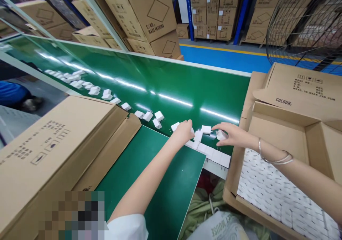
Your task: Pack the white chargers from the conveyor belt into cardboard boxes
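White plug chargers with metal prongs lie along the near edge of a green conveyor belt (pixel 171 79). My left hand (pixel 184 132) is closed around one charger (pixel 192 132), whose side shows past my fingers. To the right, my right hand (pixel 231 135) grips another charger (pixel 221 135) between thumb and fingers. Between my hands lie two loose chargers, one on its side (pixel 206 129) and one (pixel 198 136) close to my left fingers. Just below them, several chargers stand side by side in a straight row (pixel 211 152) on the belt's edge.
At right, an open carton (pixel 283 115) holds tightly packed rows of white chargers (pixel 275 186). A cardboard box (pixel 58 133) stands at left by a green side board (pixel 160 176). More chargers (pixel 93 90) trail up the belt. A wire-guard fan (pixel 304 26) and stacked cartons (pixel 152 15) stand behind.
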Demonstrator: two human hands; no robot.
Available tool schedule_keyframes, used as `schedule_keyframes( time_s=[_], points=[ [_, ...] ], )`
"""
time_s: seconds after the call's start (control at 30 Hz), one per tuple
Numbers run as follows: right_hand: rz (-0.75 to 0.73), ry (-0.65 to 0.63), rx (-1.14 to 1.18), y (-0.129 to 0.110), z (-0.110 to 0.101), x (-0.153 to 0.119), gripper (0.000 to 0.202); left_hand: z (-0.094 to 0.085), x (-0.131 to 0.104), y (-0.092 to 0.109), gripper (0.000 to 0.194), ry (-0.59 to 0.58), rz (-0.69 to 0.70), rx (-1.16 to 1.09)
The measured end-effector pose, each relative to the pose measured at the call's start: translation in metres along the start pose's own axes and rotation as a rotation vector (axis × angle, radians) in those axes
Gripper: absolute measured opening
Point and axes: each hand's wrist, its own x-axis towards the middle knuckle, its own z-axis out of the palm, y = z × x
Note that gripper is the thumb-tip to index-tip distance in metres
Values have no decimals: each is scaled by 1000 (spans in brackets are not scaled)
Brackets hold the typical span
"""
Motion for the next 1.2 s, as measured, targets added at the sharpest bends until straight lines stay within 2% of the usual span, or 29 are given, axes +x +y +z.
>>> schedule_keyframes(
  time_s=[0.1, 0.23, 0.37, 0.5, 0.6, 0.73, 0.8, 0.87, 0.93, 1.0, 1.1, 1.2],
  points=[
    [-5, 154, -80, -1, 7, 19, 36, 7, 10, 15, 24, -51, 22, 38],
    [86, 243, -98, 5, 21, 37, 45, 23, 20, 33, 29, -58, 20, 67],
    [159, 201, -170, 11, 42, 45, 45, 34, 23, 39, 30, -72, 10, 53],
    [219, 148, -258, 6, 54, 46, 21, 37, 21, 44, 31, -98, -37, 10],
    [260, 149, -286, 3, 47, 43, 14, 37, 19, 53, 35, -80, -83, -32],
    [303, 206, -265, 4, 16, 21, 19, 23, 10, 52, 42, -13, -101, -136],
    [266, 265, -185, 2, 0, -3, 26, 12, -3, 49, 52, 13, -84, -416],
    [125, 348, 22, -4, -10, -34, 32, 3, -22, 51, 57, -21, -66, -979],
    [-29, 427, 249, -12, -10, -65, 35, -2, -46, 60, 52, -124, -83, -1624],
    [-118, 453, 371, -20, -2, -90, 34, -2, -69, 77, 48, -262, -120, -2060],
    [-211, 460, 439, -26, 16, -108, 39, 3, -95, 105, 41, -402, -193, -2353],
    [-278, 524, 471, -28, 30, -112, 40, 9, -109, 122, 35, -401, -230, -2441]
  ],
)
